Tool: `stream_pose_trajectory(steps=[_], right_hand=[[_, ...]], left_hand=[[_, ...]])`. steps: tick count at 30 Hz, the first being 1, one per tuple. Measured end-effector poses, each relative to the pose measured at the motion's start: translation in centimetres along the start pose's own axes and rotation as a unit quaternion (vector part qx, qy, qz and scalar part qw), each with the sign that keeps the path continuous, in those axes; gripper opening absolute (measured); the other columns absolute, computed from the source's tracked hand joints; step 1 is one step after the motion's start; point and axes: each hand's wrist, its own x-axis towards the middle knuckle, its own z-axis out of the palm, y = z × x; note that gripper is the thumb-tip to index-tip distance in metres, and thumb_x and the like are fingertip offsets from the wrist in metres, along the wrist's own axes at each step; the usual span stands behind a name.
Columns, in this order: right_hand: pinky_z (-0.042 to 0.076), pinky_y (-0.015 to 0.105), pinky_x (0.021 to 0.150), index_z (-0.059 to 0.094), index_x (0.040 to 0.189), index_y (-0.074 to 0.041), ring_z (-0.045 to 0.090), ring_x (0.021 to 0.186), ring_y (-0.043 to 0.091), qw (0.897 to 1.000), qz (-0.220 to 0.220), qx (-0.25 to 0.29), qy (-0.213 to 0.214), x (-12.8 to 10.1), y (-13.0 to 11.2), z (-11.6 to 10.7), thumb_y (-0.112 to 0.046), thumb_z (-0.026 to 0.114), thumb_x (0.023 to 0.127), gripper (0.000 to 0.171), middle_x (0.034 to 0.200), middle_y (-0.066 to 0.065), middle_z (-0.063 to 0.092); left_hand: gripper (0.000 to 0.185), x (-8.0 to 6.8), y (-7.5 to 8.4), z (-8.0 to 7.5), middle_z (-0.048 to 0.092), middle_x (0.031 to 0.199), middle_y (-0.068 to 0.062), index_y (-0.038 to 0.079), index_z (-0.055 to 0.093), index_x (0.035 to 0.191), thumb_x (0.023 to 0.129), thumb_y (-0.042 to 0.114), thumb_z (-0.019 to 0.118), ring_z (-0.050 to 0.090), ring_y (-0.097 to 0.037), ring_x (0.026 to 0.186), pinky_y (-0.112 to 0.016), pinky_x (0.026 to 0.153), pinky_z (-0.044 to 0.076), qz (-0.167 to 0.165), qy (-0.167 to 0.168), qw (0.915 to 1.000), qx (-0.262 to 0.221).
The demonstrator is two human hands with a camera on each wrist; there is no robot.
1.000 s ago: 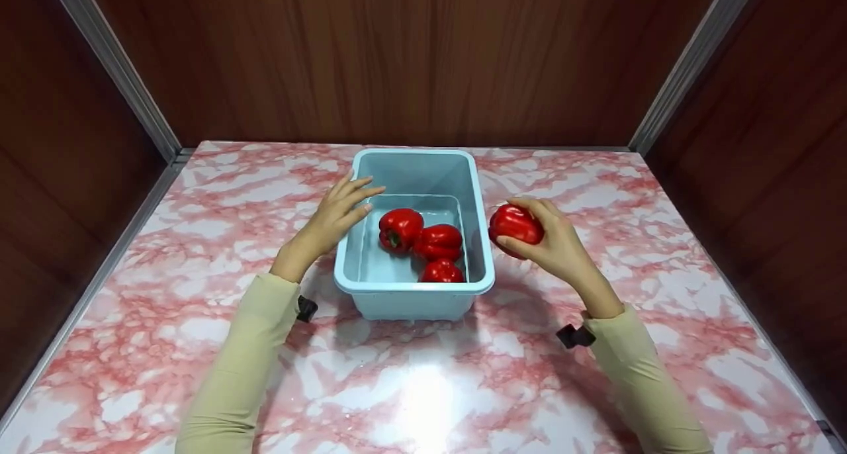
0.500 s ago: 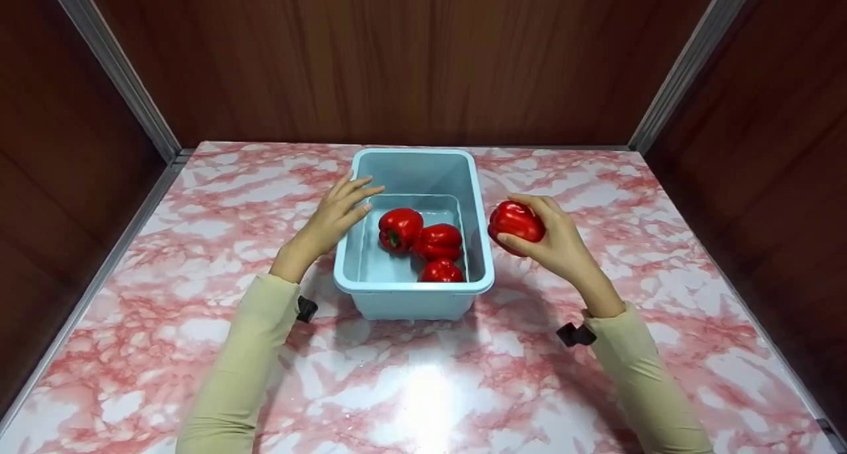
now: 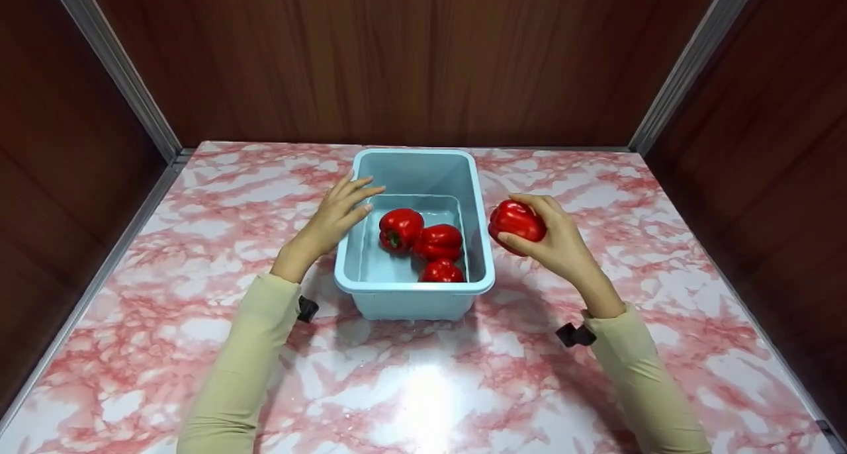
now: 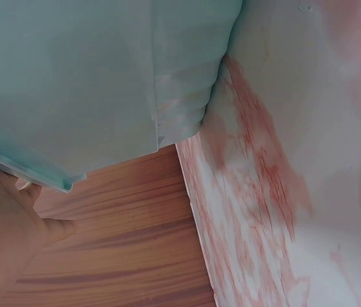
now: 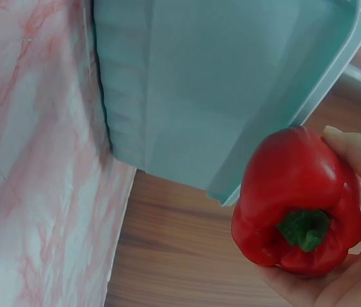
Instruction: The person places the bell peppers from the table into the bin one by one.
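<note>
The right hand (image 3: pixel 552 239) curls its fingers (image 3: pixel 529 204) round a red pepper (image 3: pixel 517 222) just right of the blue tub (image 3: pixel 413 286), while the left hand (image 3: pixel 334 217) rests spread fingers on the tub's left rim.

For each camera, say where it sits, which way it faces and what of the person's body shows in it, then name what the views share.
Head: worn on the head, facing forward and down at the marble table; both sleeved arms show, the left hand on the blue bin, the right hand holding a red pepper.
Left wrist: beside the bin's outer wall; only part of the hand shows.
Right wrist: looks past the held pepper at the bin; fingers show.
Shared: all three show the bin and the table.
</note>
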Motion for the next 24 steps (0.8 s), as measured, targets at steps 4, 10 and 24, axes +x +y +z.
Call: stream_pose_trajectory(steps=[4,10,24], right_hand=[[0.048,0.051,0.086,0.052,0.129,-0.023,0.051,0.109,0.029,1.0,0.004,-0.001,0.002,-0.05,-0.09,-0.08,-0.038,0.076,0.075,0.061,0.122,0.009,0.053],[0.05,0.049,0.085,0.052,0.129,-0.024,0.052,0.108,0.026,1.0,0.0,-0.001,0.011,-0.03,-0.36,-0.24,-0.04,0.076,0.074,0.061,0.121,0.005,0.053],[0.05,0.049,0.084,0.054,0.128,-0.023,0.053,0.106,0.024,0.999,-0.021,-0.003,0.027,0.17,-0.61,-0.4,-0.037,0.077,0.074,0.06,0.118,0.006,0.055]], left_hand=[[0.042,-0.04,0.0,0.05,0.037,0.145,-0.013,0.019,0.051,0.134,0.096,0.037,0.043,0.009,-0.038,0.141,-0.059,0.11,0.001,-0.001,0.0,1.0,-0.001],[0.044,-0.06,-0.01,0.06,0.037,0.145,-0.013,0.02,0.051,0.134,0.096,0.039,0.043,0.009,-0.038,0.141,-0.059,0.109,0.001,-0.002,0.0,1.0,-0.003],[0.042,-0.02,0.01,0.01,0.036,0.146,-0.011,0.021,0.051,0.134,0.096,0.037,0.043,0.008,-0.034,0.142,-0.057,0.11,0.001,0.001,-0.001,1.0,0.0]])
